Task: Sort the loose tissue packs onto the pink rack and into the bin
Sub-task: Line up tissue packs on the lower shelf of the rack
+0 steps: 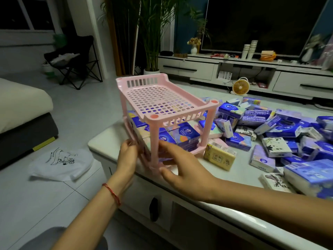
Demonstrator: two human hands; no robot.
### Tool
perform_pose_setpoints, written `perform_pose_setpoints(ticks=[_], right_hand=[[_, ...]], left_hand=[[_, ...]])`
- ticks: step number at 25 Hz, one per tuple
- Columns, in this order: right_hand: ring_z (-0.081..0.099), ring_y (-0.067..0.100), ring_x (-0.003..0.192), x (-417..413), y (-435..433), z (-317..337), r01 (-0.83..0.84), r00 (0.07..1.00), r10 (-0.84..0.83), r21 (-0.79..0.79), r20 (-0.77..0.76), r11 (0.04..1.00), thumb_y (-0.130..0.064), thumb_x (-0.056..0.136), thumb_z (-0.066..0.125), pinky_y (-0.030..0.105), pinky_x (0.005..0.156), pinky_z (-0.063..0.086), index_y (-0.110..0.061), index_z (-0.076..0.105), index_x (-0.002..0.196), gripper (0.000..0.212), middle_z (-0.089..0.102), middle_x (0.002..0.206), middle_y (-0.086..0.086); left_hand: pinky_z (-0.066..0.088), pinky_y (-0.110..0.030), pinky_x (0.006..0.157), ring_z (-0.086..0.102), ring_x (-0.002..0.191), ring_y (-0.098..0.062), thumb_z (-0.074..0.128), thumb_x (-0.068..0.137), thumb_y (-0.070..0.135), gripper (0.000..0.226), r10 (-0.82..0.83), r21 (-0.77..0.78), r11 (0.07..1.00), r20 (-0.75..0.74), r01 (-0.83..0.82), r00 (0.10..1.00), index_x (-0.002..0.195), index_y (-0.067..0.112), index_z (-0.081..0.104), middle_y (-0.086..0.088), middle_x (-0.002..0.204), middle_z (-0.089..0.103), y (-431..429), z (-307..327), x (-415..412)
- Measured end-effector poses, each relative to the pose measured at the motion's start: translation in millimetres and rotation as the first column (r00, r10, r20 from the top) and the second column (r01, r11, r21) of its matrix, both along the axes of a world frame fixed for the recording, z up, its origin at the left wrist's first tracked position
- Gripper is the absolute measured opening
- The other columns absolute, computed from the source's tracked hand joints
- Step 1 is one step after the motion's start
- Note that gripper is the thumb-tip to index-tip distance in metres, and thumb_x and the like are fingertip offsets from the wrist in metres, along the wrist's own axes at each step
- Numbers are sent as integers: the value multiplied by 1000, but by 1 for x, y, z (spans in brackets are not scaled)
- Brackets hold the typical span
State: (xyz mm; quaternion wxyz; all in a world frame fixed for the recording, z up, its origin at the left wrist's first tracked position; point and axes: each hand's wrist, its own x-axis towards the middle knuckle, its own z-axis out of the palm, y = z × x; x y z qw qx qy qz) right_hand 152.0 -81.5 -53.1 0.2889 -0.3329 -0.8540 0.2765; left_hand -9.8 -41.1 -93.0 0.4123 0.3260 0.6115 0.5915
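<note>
Tissue packs are filling the pink rack's lower shelf at the worktop corner, left hand holding its edge, right hand's grip wide; the bare top shelf is likely awaiting loading next.

The rack is pale pink with a grid of holes. Most tissue packs are blue and white; near the table's front edge is a yellow pack.

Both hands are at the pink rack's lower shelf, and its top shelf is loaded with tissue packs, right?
Not quite: the head view shows the top shelf of the pink rack bare. The tissue packs sit on its lower shelf, where the left hand and right hand are.
</note>
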Motion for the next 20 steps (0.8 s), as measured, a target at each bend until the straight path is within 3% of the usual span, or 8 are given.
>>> perform_pose_setpoints(ticks=[2, 4, 6, 8, 10, 13, 17, 20], right_hand=[[37, 11, 131, 1, 2, 5, -70, 988, 69, -2, 139, 998, -5, 85, 55, 5, 106, 23, -13, 27, 145, 68, 40, 145, 2], [34, 15, 134, 10, 13, 8, -26, 978, 3, 109, 207, 994, -2, 84, 53, 2, 102, 15, -10, 30, 144, 64, 38, 147, 5], [50, 29, 119, 23, 30, 6, 55, 954, -164, 392, 251, 918, -1, 77, 50, 22, 101, 35, -4, 47, 132, 55, 52, 131, 14], [61, 36, 92, 35, 47, -3, 64, 893, -323, 623, 313, 780, -2, 67, 52, 38, 77, 51, -2, 58, 114, 47, 63, 107, 18], [61, 33, 73, 39, 55, -10, 3, 807, -431, 727, 404, 687, -1, 63, 55, 34, 61, 51, -4, 63, 99, 37, 64, 88, 14], [57, 27, 58, 36, 56, -10, -74, 734, -502, 788, 457, 611, -3, 55, 56, 28, 48, 43, -9, 63, 79, 26, 60, 70, 8], [58, 28, 53, 29, 62, -4, -55, 727, -497, 762, 474, 645, 0, 41, 78, 25, 42, 40, -9, 62, 71, 35, 61, 65, 9], [60, 28, 55, 28, 64, -7, -47, 703, -511, 749, 494, 661, -4, 44, 82, 26, 43, 42, -9, 63, 72, 34, 63, 68, 9]], left_hand=[[52, -13, 53, 63, 58, -2, 35, 93, 6, 26, -33, -6, 999, 67, 34, 997, 83, 13, 58, -4, 77, 68, 5, 6, -7], [55, -18, 72, 66, 78, -5, 29, 99, 20, 36, -35, 31, 999, 71, 33, 997, 86, 17, 61, 2, 87, 72, 0, 7, -4], [46, -21, 88, 60, 99, -9, 21, 101, 39, 47, 11, 53, 999, -72, -8, 997, 109, 16, 62, -1, 114, 64, -18, 5, 13], [42, -2, 70, 60, 83, 7, 18, 98, 43, 54, 7, 127, 992, -154, 13, 988, 120, 12, 56, 0, 111, 61, -39, 6, 36], [38, 5, 58, 60, 74, 16, 21, 89, 48, 60, -58, 229, 969, -151, 92, 987, 126, 12, 50, 4, 106, 61, -51, 9, 49], [42, 2, 59, 60, 78, 18, 27, 80, 50, 67, -80, 310, 942, -160, 127, 984, 132, 12, 44, 5, 108, 61, -47, 9, 51], [44, 0, 61, 61, 80, 15, 36, 81, 46, 61, -83, 328, 934, -185, 142, 979, 131, 13, 44, 3, 110, 62, -44, 4, 52], [45, -2, 60, 62, 81, 13, 40, 80, 45, 61, -102, 338, 928, -173, 156, 980, 132, 14, 43, 2, 109, 61, -40, 0, 47]])
